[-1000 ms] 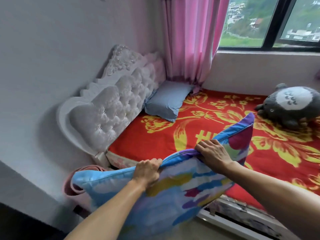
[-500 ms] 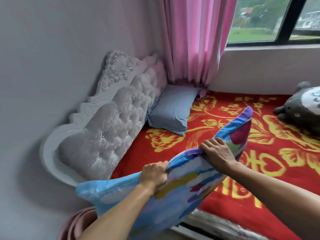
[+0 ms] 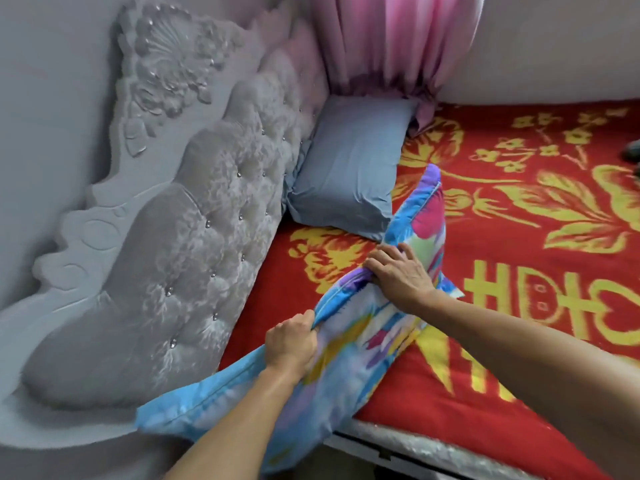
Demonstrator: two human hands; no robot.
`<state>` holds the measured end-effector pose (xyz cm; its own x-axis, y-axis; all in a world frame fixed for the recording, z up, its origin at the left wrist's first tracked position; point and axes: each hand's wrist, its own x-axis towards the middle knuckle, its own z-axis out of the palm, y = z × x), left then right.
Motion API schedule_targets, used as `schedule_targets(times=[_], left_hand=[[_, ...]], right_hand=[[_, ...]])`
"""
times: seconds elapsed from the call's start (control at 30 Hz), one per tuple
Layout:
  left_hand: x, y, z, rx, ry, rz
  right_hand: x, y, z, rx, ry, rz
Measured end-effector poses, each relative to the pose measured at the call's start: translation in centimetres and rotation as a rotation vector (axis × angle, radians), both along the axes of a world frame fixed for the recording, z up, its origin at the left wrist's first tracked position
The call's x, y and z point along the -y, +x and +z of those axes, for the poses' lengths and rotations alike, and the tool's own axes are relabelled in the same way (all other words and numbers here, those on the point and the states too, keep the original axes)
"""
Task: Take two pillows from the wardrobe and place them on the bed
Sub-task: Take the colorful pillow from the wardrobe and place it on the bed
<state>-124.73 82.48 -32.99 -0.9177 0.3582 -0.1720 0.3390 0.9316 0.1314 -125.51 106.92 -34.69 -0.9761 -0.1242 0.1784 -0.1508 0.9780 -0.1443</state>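
A multicoloured pillow [image 3: 360,344] with blue, pink and yellow patches hangs over the near corner of the bed [image 3: 540,258], which is covered by a red and yellow blanket. My left hand [image 3: 291,344] grips its top seam near the middle. My right hand [image 3: 398,275] holds the same seam further along, fingers curled over the edge. A plain blue pillow [image 3: 349,168] lies at the head of the bed against the headboard, just beyond the held pillow's far corner.
A tufted grey headboard [image 3: 180,244] runs along the left. A pink curtain [image 3: 391,39] hangs at the far corner above the blue pillow. The bed frame's pale edge [image 3: 415,448] shows at the bottom. A dark bit of a plush toy [image 3: 632,155] sits at the right edge.
I have moved closer and lowered the multicoloured pillow over the bed's corner toward the headboard. Both hands keep their grip on the seam. The window has left the view.
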Motion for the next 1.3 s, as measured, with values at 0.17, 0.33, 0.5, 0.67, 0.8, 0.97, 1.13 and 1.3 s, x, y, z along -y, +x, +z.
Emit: schedule_targets(times=[0.17,0.33,0.5,0.67,0.8,0.97,1.13,1.3], left_hand=[[4.1,-5.9,-5.2,0.053,0.068,0.238],[6.7,-11.3,-9.5,0.093,0.106,0.309],[8.2,-15.8,-14.6,0.138,0.057,0.36],[10.6,-19.5,-19.0,0.223,0.081,0.343],[11.1,-20.6,-19.5,0.166,0.183,0.361],[11.3,-20.6,-17.1,0.085,0.36,0.482],[12.9,-20.9,-16.6,0.098,0.425,0.643],[12.1,-24.5,-20.3,0.177,0.518,0.691]], right_hand=[[3.8,-3.4,-6.7,0.031,-0.243,-0.224],[3.9,-1.0,-15.7,0.492,-0.627,-0.81],[6.1,1.1,-23.4,0.688,-0.989,-1.306],[10.4,0.4,-28.8,0.523,-1.377,-1.636],[11.0,-1.0,-28.3,0.348,-1.404,-1.806],[10.8,-3.4,-22.1,0.176,-1.209,-1.824],[8.7,-8.1,-17.7,0.056,-1.131,-1.595],[6.6,-13.0,-20.0,0.135,-1.024,-1.363]])
